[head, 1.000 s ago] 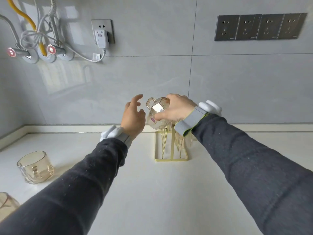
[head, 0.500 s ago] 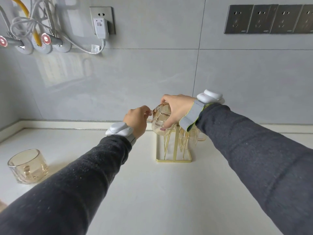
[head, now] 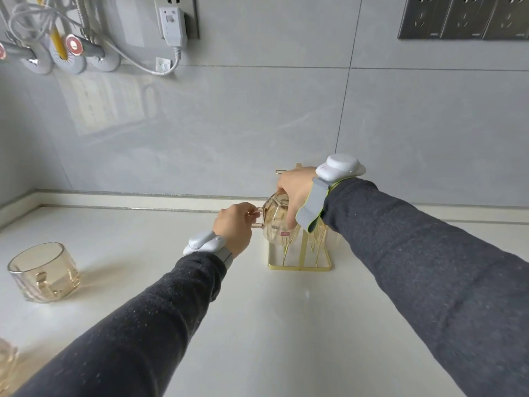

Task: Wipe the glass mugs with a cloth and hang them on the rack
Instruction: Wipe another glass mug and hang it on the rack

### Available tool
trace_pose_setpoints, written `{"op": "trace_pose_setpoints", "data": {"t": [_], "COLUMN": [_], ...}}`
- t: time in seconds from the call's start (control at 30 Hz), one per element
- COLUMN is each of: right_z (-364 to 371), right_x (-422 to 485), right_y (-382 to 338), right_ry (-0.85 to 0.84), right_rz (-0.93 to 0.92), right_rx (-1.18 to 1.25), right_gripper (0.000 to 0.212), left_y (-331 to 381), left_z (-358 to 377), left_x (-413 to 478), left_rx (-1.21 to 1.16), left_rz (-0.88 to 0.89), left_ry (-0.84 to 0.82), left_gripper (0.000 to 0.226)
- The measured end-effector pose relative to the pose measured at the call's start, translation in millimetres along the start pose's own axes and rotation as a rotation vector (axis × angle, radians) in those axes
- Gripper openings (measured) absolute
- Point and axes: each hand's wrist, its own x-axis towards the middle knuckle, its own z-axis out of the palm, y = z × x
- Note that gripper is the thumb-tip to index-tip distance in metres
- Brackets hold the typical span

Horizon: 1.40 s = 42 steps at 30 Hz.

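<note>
hands [head: 233, 226] [head: 294, 190] grip mug [head: 276, 222], hiding most of rack [head: 299, 266].

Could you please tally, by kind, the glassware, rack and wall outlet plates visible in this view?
Clearly visible glass mugs: 2 (held mug, mug on counter)
Gold rack: 1
Dark outlet plates: 3
White outlet with plug: 1
Total: 7
</note>
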Motion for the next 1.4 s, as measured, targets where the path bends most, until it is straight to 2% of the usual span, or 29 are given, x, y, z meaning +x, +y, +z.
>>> {"op": "trace_pose_setpoints", "data": {"t": [0.07,0.13,0.3,0.37,0.5,0.57,0.67,0.87,1.0,1.13,1.23,1.4], "right_z": [0.1,6.7,8.9,3.6,4.1,2.0,2.4,27.7,55.5,65.6,70.8,75.8], "right_x": [2.3,14.7,15.4,0.4,-26.3,-37.2,-57.8,-96.0,-121.5,-150.4,-171.6,-198.5], "right_y": [-1.1,-3.3,-4.1,-3.4,-8.9,-12.8,-24.2,-69.1,-110.0,-154.6,-192.3,-247.4], "right_ry": [-0.015,0.049,0.064,0.065,0.231,0.324,0.427,0.348,0.307,0.260,0.214,0.156], "right_rz": [-0.006,0.011,-0.033,-0.033,-0.020,-0.014,-0.032,-0.118,-0.136,-0.150,-0.164,-0.190], "right_rx": [0.017,0.034,0.006,0.066,0.056,0.073,0.226,0.693,0.903,1.078,1.191,1.300], "right_gripper": [0.035,0.040,0.041,0.039,0.042,0.041,0.034,0.038,0.042,0.047,0.048,0.035], "left_y": [-2.7,-4.5,-3.6,-0.9,2.2,4.3,7.4,2.7,-12.9,-27.9,-47.3,-84.3], "left_z": [4.7,7.5,0.9,-5.8,-20.8,-30.3,-51.0,-84.7,-103.8,-128.6,-147.2,-189.1], "left_x": [-1.3,-1.7,-2.9,-8.2,-22.2,-32.8,-58.7,-112.3,-158.5,-205.4,-240.0,-285.8], "left_rx": [-0.013,-0.032,-0.034,-0.026,-0.004,-0.004,0.027,0.118,0.149,0.162,0.176,0.186], "left_rz": [-0.007,-0.020,-0.065,-0.075,-0.087,-0.077,-0.062,-0.150,-0.225,-0.269,-0.314,-0.431], "left_ry": [-0.006,-0.004,-0.053,-0.099,-0.172,-0.164,-0.120,-0.081,-0.088,-0.042,0.022,0.218], "left_gripper": [0.020,0.020,0.024,0.031,0.044,0.043,0.034,0.009,0.017,0.012,0.009,0.016]}}
